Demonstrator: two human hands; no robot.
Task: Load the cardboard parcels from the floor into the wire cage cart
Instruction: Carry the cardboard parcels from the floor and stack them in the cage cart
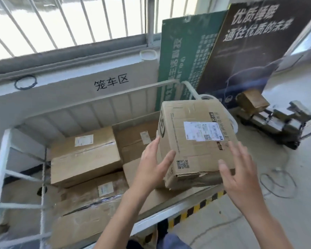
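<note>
A cardboard parcel [196,123] with a white shipping label sits tilted at the right end of the white wire cage cart [0,159], resting on flatter boxes below it. My left hand [154,164] lies against its left corner with fingers spread. My right hand [241,177] hovers at its right front corner, fingers apart, not clasping it. Inside the cart lie a large taped parcel [86,155], another behind it [135,139] and a film-wrapped one [90,203] at the front.
A green board [183,51] and a dark poster [250,42] lean on the wall behind the cart. A small wheeled machine [273,119] stands on the floor at right, with cable loops [276,184] nearby. Yellow-black tape [196,207] marks the floor along the cart.
</note>
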